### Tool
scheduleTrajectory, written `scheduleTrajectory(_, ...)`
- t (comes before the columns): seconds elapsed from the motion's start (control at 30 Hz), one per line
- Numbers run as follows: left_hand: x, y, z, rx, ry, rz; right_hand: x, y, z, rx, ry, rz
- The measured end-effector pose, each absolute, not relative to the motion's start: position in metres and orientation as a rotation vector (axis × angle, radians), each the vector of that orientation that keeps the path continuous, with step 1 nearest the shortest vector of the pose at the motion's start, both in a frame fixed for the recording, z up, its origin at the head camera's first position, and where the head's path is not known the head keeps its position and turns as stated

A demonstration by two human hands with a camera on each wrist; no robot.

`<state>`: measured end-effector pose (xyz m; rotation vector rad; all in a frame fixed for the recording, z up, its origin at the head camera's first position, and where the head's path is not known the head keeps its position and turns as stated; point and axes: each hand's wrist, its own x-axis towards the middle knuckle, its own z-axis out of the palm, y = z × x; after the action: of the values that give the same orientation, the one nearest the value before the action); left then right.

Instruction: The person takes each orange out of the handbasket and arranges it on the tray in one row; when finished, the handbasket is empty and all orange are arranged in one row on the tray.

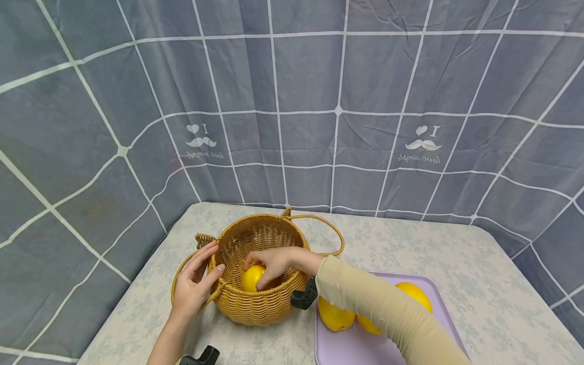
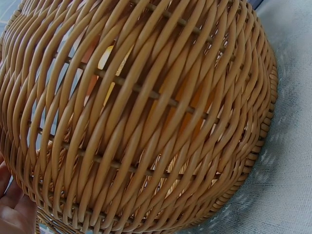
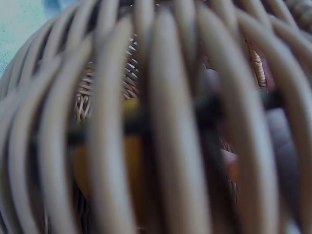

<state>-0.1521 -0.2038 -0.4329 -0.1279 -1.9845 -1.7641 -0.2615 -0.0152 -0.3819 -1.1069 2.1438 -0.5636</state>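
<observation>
A round, tan wicker basket (image 1: pixel 260 309) stands on the table, its wide mouth facing up. My left hand (image 1: pixel 189 289) holds its left rim, with fingertips and thumb at the edge. Reaching inside over the near right rim, my right hand (image 1: pixel 276 263) grips a yellow lemon (image 1: pixel 252 279) with fingers and thumb spread around it. Through the weave in the left wrist view, patches of yellow and orange (image 2: pixel 190 107) show inside. In the right wrist view, blurred strands (image 3: pixel 170 122) cover most of the yellow lemon (image 3: pixel 131 156) and the fingers.
On the right, a lilac tray (image 1: pixel 330 347) bears several lemons (image 1: pixel 335 315), partly covered by my right sleeve (image 1: pixel 378 299). One looped handle (image 1: pixel 339 233) lies out to the basket's right. A grey checked curtain (image 1: pixel 305 137) hangs behind the pale patterned table (image 1: pixel 493 304).
</observation>
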Motion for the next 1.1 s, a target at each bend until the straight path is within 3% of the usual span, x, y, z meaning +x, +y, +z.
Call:
scheduleTrajectory(0.47, -0.1527, -0.2034, -0.4331, -0.113, -1.982, -1.776, -0.2584, -0.0164, -0.3848, -1.036, 2.208, -0.581)
scheduleTrajectory(1.1, -0.1515, -0.2042, -0.433, -0.119, -2.004, -1.745, -0.2566, -0.0099, -0.3793, -1.32, 2.392, -0.821)
